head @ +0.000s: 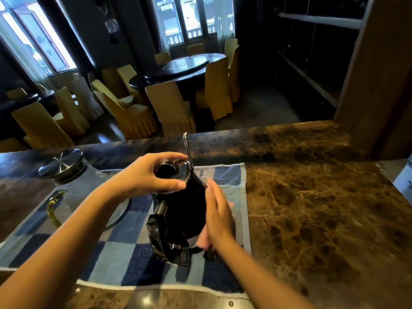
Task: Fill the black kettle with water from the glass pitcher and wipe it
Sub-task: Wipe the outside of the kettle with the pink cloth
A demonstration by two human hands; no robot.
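Brown marble counter (pixel 312 208) runs across the near scene, with a dim dining room of covered chairs (pixel 171 108) and a round table (pixel 178 68) beyond it. On a blue checked towel (pixel 124 248) spread over the counter stands the black kettle (pixel 185 210), its handle facing the near side and its hinged lid tipped open. The left hand (pixel 147 177) grips the kettle's rim from the left, fingers curled around the open mouth. The right hand (pixel 218 212) lies flat against the kettle's right side, fingers pressed together over a pink cloth (pixel 204 239) that shows below the palm. To the left on the towel sits the glass pitcher (pixel 73 197), topped by a steel lid (pixel 61 162).
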